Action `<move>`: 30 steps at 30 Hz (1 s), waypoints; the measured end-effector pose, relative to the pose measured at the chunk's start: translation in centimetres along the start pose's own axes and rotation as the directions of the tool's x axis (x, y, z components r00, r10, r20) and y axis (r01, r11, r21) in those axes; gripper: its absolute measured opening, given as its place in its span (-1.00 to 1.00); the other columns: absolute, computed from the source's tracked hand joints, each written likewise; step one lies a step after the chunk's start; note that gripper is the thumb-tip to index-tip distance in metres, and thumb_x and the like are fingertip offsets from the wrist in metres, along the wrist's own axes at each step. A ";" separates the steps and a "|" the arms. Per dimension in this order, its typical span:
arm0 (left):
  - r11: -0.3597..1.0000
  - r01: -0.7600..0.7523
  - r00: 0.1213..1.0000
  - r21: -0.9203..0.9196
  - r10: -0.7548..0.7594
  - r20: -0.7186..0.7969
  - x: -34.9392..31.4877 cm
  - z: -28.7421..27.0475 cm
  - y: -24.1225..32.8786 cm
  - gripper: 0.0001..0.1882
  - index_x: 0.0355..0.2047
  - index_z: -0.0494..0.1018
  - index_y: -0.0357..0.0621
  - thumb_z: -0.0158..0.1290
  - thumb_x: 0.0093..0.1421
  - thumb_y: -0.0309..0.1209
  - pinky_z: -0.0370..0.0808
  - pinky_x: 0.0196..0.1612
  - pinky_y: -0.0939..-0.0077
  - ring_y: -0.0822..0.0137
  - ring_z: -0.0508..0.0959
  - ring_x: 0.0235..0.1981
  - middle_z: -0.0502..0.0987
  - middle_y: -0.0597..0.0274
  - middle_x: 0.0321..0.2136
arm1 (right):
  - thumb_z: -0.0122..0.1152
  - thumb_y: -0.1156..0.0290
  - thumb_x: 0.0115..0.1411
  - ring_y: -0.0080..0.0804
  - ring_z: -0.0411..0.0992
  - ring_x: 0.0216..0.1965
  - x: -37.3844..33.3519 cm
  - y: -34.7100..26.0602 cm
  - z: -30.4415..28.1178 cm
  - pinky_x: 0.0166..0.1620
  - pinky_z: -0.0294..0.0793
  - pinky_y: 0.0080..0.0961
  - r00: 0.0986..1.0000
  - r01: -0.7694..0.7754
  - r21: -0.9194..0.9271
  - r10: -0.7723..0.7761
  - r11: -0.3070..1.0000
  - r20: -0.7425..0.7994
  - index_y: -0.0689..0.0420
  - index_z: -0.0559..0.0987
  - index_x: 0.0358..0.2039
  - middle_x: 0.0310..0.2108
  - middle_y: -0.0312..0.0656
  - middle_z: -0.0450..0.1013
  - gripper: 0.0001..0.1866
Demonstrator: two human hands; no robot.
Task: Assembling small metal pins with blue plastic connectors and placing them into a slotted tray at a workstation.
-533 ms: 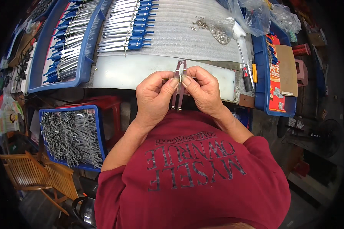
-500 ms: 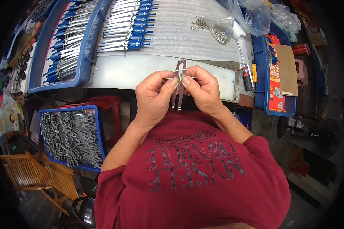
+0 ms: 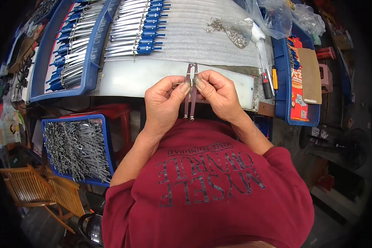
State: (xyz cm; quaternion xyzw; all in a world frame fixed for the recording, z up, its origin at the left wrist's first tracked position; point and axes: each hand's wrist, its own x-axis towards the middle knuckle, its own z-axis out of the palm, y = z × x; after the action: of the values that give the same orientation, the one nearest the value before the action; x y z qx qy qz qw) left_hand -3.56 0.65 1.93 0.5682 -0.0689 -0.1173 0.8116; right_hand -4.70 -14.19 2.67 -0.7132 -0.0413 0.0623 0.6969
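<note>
Both my hands meet over the near edge of the bench. Between them is a two-legged metal compass [image 3: 187, 106], its slim legs pointing toward my body and reflecting the dark red of my shirt. My left hand [image 3: 163, 99] pinches one side with thumb and fingers. A thin rod sticks out by the left fingers. My right hand [image 3: 220, 97] pinches the other side, thumb tip near the left thumb. The fingertips behind the compass are hidden. Beyond lies a row of compasses with blue heads and silver legs [image 3: 140, 32].
A blue tray of compasses [image 3: 96, 53] stands at left, above a blue-rimmed bin of metal parts [image 3: 110, 153]. Small screws [image 3: 237, 38] lie partly in a plastic bag. Screwdrivers [image 3: 274, 78] sit at right, beside another blue bin [image 3: 282, 105]. A white board [image 3: 128, 76] edges the bench.
The compass has shifted slightly left, and its two legs are closer together at their near ends. Both hands keep their pinch, with the left hand moved a little left.
</note>
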 end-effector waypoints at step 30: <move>0.999 0.016 1.000 -0.041 -0.016 0.007 0.3 0.1 -0.4 -0.87 -0.35 0.40 -0.38 -0.03 0.08 -0.56 0.35 -0.49 0.78 0.61 0.40 -0.53 0.45 0.30 -0.54 | 0.01 0.40 0.13 -0.76 0.14 -0.53 0.2 -0.3 -0.6 -0.48 0.16 -0.80 1.000 0.022 -0.134 -0.020 0.991 0.019 0.25 0.40 -0.42 -0.57 -0.43 0.26 -0.84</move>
State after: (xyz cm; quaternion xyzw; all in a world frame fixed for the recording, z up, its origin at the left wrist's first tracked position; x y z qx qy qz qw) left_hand -3.34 0.33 1.62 0.5516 -0.0646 -0.1268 0.8219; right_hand -4.37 -14.75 3.03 -0.7575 -0.0590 0.0583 0.6476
